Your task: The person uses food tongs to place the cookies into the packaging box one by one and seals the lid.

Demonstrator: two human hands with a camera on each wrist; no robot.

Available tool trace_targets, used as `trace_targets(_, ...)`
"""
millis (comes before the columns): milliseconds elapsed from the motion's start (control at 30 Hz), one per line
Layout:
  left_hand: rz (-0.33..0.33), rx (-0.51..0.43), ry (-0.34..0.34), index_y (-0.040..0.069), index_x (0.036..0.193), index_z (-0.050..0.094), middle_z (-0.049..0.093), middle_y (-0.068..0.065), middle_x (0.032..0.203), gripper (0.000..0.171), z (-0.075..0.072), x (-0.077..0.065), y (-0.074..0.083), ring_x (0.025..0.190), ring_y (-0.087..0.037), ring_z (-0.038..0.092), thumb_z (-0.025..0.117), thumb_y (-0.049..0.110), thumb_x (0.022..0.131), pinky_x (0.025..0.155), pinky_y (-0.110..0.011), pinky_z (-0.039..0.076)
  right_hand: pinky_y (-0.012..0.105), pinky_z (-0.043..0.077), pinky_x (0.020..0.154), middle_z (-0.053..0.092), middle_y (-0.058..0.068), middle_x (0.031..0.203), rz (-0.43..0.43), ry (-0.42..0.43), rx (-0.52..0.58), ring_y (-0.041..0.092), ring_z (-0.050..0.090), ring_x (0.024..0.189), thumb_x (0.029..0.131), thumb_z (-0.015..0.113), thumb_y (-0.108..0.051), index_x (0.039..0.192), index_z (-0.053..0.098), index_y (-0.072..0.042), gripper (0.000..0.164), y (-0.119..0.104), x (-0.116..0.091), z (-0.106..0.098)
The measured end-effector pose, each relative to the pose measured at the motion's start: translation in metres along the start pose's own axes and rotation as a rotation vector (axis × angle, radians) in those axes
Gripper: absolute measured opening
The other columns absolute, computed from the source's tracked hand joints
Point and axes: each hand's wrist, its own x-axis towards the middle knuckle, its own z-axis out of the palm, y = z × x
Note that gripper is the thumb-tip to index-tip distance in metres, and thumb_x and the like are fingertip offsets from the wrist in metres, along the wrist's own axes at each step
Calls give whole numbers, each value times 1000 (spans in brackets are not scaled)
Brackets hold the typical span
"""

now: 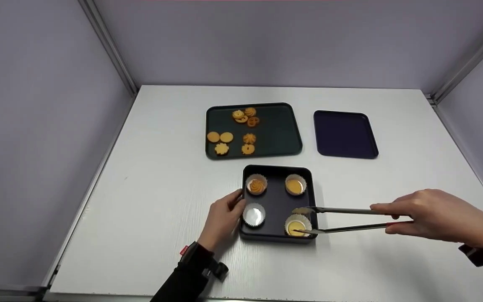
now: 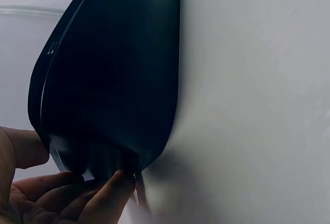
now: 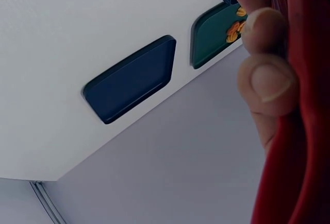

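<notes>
A black square baking pan point(image 1: 273, 201) holds several white paper cups. Its upper-left cup point(image 1: 251, 179) has a swirled cookie in it, the upper-right cup point(image 1: 296, 176) a plain round one. No cookie shows in the lower-left cup point(image 1: 254, 214). My left hand point(image 1: 223, 218) grips the pan's left wall, thumb at the rim and fingers point(image 2: 111, 193) against the outside. With my right hand point(image 1: 438, 216) I hold metal tongs point(image 1: 350, 228) with red handles point(image 3: 296, 152). The tong tips are spread about the lower-right cup point(image 1: 292, 218), where a round yellow cookie point(image 1: 296, 227) lies.
Behind the pan lies a dark green tray point(image 1: 275, 130) with several cookies in groups on its left and middle. A smaller navy tray point(image 1: 345, 134) is to its right. Grey panels point(image 1: 266, 42) enclose the white table point(image 1: 149, 180) at the back and sides.
</notes>
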Motion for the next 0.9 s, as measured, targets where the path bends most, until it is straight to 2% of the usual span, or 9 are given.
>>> trace_targets(233, -3, -11, 3, 6, 143, 60, 67, -14, 134, 41, 0, 0, 0, 127, -27, 61, 60, 20, 104, 110, -44, 47, 15, 46, 54, 72, -19, 85, 0, 12, 0, -11, 53, 64, 78, 89, -31, 115, 76, -19, 41, 0, -1, 1)
trace_targets(567, -49, -44, -3, 1, 145, 56, 63, -17, 138, 46, 0, -2, 1, 130, -28, 59, 60, 21, 104, 112, -42, 46, 15, 45, 54, 72, -18, 86, -9, 45, 19, -13, 50, 64, 80, 88, -30, 118, 76, -17, 43, 3, 3, 0)
trace_targets(900, -62, -86, -5, 4, 145, 57, 64, -16, 137, 43, 1, -2, 3, 129, -25, 60, 60, 17, 104, 112, -40, 46, 13, 44, 54, 76, -11, 93, 4, 114, 30, -10, 54, 66, 79, 89, -27, 119, 77, -16, 44, 8, 10, -1)
